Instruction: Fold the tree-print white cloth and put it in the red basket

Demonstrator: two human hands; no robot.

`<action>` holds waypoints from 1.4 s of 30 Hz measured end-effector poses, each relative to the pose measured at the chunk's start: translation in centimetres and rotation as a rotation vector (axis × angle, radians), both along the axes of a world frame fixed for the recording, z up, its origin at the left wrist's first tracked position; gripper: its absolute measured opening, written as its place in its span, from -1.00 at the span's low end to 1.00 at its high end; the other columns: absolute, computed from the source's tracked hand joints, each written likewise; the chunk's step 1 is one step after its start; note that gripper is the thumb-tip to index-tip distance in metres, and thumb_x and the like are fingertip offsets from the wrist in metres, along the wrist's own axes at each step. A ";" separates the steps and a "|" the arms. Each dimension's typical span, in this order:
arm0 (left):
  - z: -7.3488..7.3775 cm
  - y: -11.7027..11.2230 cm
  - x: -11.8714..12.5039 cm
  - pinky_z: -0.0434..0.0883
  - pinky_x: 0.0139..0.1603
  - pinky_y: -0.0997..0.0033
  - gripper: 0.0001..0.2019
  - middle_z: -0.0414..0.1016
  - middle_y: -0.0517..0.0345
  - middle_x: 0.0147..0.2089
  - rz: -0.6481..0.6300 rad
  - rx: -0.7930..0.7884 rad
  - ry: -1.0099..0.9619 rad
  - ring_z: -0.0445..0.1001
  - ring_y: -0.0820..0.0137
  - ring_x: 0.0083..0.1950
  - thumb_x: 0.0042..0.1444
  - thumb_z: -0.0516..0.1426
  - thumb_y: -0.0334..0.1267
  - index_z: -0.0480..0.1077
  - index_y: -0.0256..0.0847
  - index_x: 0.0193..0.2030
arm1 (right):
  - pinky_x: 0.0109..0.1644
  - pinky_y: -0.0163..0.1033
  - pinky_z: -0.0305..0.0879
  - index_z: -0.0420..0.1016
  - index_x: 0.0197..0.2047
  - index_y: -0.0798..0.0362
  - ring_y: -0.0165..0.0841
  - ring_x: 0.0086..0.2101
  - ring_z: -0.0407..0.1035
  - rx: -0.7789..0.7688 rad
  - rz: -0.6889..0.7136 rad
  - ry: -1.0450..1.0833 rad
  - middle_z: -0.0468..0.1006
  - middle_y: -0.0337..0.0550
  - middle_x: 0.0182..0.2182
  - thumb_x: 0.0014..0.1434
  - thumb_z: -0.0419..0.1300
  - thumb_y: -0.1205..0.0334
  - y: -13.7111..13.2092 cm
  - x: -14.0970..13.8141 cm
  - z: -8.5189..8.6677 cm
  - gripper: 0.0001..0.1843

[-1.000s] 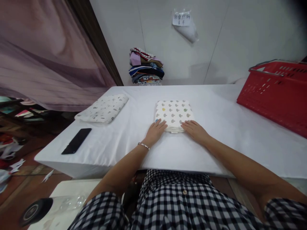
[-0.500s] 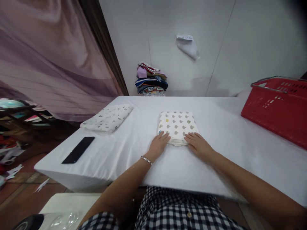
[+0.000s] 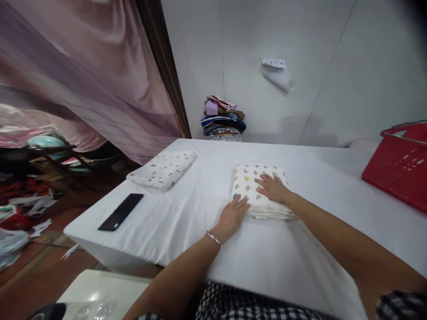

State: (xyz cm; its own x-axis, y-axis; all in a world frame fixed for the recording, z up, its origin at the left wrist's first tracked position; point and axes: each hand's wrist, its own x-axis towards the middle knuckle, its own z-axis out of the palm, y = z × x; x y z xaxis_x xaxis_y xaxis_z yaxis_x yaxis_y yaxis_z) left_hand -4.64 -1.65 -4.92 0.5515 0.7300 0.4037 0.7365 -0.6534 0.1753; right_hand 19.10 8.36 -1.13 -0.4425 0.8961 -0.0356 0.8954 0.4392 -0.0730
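Note:
A folded white cloth [image 3: 251, 189] printed with small grey-brown shapes lies on the white-covered table [image 3: 207, 178] in front of me. My right hand [image 3: 272, 188] rests flat on top of it, fingers spread. At its near left corner, my left hand [image 3: 235, 215] touches the cloth with fingers stretched out. Layered folds show along the near edge. Farther left lies a second folded white cloth [image 3: 163, 169] with a small dark print, apart from both hands.
A dark phone [image 3: 121, 212] lies near the table's left edge. On the right stands a red plastic basket [image 3: 396, 169]. Behind the table, a stack of folded clothes [image 3: 223, 120] sits by the wall. A pink curtain [image 3: 126, 75] hangs at the left.
My right hand has moved from the near right corner up onto the top of the folded cloth. My left hand stays at the left corner. The view has shifted left.

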 end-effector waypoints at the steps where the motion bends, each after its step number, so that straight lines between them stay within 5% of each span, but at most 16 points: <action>1: 0.0 0.0 0.0 0.30 0.29 0.09 -0.66 0.34 0.08 0.26 0.002 -0.007 -0.008 0.08 0.25 0.39 0.28 -0.06 -0.39 0.35 -0.17 0.13 | 0.29 0.27 -0.14 0.12 0.35 -0.10 -0.05 0.32 -0.15 -0.010 0.005 -0.004 0.00 -0.02 0.36 0.31 -0.18 -0.16 0.2 0.1 -0.2 -0.37; 9: 0.3 -0.3 0.5 0.33 0.26 0.02 -0.64 0.32 0.09 0.27 0.017 -0.101 -0.035 0.07 0.23 0.39 0.26 -0.04 -0.41 0.35 -0.10 0.14 | 0.30 0.25 -0.17 0.00 0.39 -0.08 -0.07 0.34 -0.26 0.046 0.192 0.081 -0.12 -0.02 0.38 0.31 -0.23 -0.20 3.5 -5.0 2.1 -0.31; 17: 0.1 -0.1 0.4 0.36 0.22 0.03 -0.63 0.30 0.10 0.28 0.049 -0.115 -0.023 0.07 0.18 0.39 0.27 -0.05 -0.39 0.34 -0.09 0.16 | 0.31 0.24 -0.22 0.04 0.37 -0.10 -0.08 0.34 -0.23 0.035 0.220 0.097 -0.13 -0.05 0.38 0.31 -0.23 -0.20 7.5 -8.2 -1.4 -0.34; 20: 0.3 -0.1 0.3 0.39 0.20 0.03 -0.64 0.31 0.12 0.27 0.054 -0.127 -0.017 0.07 0.15 0.39 0.26 -0.04 -0.38 0.35 -0.10 0.15 | 0.32 0.23 -0.24 0.02 0.38 -0.07 -0.10 0.34 -0.25 0.012 0.211 0.095 -0.15 -0.05 0.39 0.32 -0.23 -0.18 7.3 -8.3 -1.1 -0.33; 26: 0.5 0.1 0.0 0.37 0.22 0.04 -0.61 0.30 0.12 0.28 0.014 -0.108 -0.025 0.08 0.19 0.39 0.22 -0.02 -0.44 0.34 -0.11 0.15 | 0.31 0.22 -0.16 0.01 0.39 -0.09 -0.07 0.33 -0.21 0.035 0.188 0.077 -0.08 -0.01 0.37 0.30 -0.22 -0.22 6.5 -5.3 0.9 -0.31; 29: 0.4 0.2 -0.1 0.39 0.21 0.03 -0.59 0.30 0.13 0.28 0.001 -0.105 -0.026 0.10 0.18 0.38 0.20 -0.03 -0.47 0.34 -0.11 0.14 | 0.31 0.25 -0.21 0.04 0.37 -0.10 -0.06 0.33 -0.18 0.205 0.066 0.037 -0.02 -0.01 0.36 0.29 -0.21 -0.22 6.4 -1.2 0.1 -0.32; 33: 0.3 0.2 0.0 0.41 0.19 0.03 -0.60 0.32 0.12 0.27 0.016 -0.113 -0.039 0.12 0.17 0.37 0.21 -0.02 -0.44 0.34 -0.09 0.15 | 0.28 0.22 -0.09 0.04 0.37 -0.11 -0.06 0.31 -0.10 0.107 -0.124 -0.031 0.02 -0.04 0.35 0.29 -0.27 -0.24 7.0 2.3 -1.7 -0.30; 37: 0.6 0.1 0.0 0.41 0.17 0.03 -0.61 0.31 0.10 0.27 0.028 -0.125 -0.025 0.12 0.17 0.37 0.22 -0.03 -0.44 0.34 -0.11 0.15 | 0.32 0.19 -0.21 -0.07 0.41 -0.08 -0.09 0.34 -0.25 0.013 -0.142 -0.051 -0.13 -0.11 0.39 0.28 -0.32 -0.25 7.3 2.3 -1.9 -0.26; 42: 1.0 0.0 0.2 0.38 0.19 0.02 -0.62 0.31 0.09 0.27 0.034 -0.159 -0.014 0.10 0.17 0.38 0.22 -0.02 -0.45 0.34 -0.14 0.14 | 0.32 0.23 -0.30 -0.05 0.40 -0.05 -0.05 0.35 -0.31 -0.059 -0.174 -0.042 -0.18 -0.08 0.40 0.28 -0.28 -0.23 6.9 -0.2 0.6 -0.26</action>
State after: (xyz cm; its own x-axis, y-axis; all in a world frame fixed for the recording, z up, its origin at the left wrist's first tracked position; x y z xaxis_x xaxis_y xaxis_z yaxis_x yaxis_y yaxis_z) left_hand -4.42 -1.65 -3.95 0.5204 0.8035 0.2890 0.7546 -0.5911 0.2848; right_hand 18.91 15.31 -0.52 -0.2777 0.9548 -0.1056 0.9604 0.2732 -0.0555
